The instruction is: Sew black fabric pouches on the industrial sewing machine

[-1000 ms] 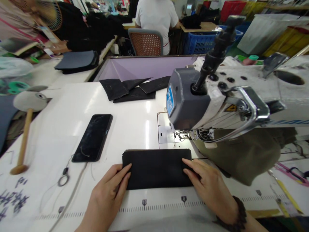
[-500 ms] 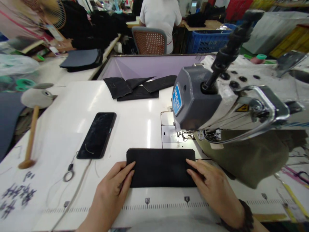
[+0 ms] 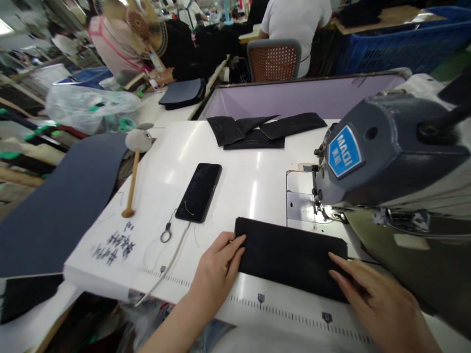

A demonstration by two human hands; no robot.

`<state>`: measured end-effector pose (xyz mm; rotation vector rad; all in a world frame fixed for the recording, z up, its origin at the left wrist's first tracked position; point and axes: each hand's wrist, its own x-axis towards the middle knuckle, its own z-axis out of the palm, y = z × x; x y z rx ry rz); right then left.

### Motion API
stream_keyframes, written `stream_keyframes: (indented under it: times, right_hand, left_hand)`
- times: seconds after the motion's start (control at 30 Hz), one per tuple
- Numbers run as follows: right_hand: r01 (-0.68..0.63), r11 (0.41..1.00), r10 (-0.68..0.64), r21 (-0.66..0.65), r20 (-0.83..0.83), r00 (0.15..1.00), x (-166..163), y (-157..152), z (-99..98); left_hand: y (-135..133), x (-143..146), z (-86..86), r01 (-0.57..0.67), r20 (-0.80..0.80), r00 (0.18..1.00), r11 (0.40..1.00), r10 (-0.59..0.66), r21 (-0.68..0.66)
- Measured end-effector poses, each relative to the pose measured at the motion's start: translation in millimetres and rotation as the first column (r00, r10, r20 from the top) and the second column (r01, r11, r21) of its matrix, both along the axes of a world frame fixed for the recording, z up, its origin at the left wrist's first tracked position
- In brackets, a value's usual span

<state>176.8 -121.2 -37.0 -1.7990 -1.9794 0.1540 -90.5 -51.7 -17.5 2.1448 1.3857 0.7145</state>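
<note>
A folded rectangle of black fabric (image 3: pixel 290 257) lies flat on the white sewing table, just in front of the stitching plate (image 3: pixel 300 203). My left hand (image 3: pixel 221 262) pinches its left end between thumb and fingers. At the opposite end, my right hand (image 3: pixel 379 296) grips the fabric the same way, thumb nearer to me. The sewing machine head (image 3: pixel 390 147), with a blue label, stands beyond the fabric to the right. The fabric is apart from the needle area. Olive cloth (image 3: pixel 393 260) lies under the machine arm, behind my right hand.
Several black fabric pieces (image 3: pixel 257 132) lie at the table's far edge. A phone (image 3: pixel 198 192) with a cable and ring strap rests left of my hands. Farther left is a wooden-handled mallet (image 3: pixel 134 171). A person in white (image 3: pixel 294 27) sits beyond the purple trough (image 3: pixel 294 100).
The view has turned left, so the table, fabric and machine appear farther right and slanted. Both hands keep their hold on the fabric's ends, which stays in front of the machine.
</note>
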Motion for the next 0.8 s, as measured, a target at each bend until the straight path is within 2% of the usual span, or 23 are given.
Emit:
stream_keyframes:
  times: [0.37, 0.6, 0.8]
  right_hand:
    - [-0.049, 0.997, 0.041, 0.061, 0.116, 0.992, 4, 2, -1.7]
    - [-0.049, 0.997, 0.041, 0.066, 0.126, 0.991, 13, -1, -13.0]
    - [-0.061, 0.996, 0.05, 0.058, 0.187, 0.981, 16, -2, -15.4]
  left_hand:
    - [3, 3, 3.9, -0.043, -0.052, 0.998, 0.993, 0.038, -0.11]
    - [5, 4, 5.0, -0.058, -0.043, 0.998, 0.992, 0.054, -0.109]
    - [2, 2, 1.9, -0.031, 0.039, 0.999, 0.997, 0.033, -0.064]
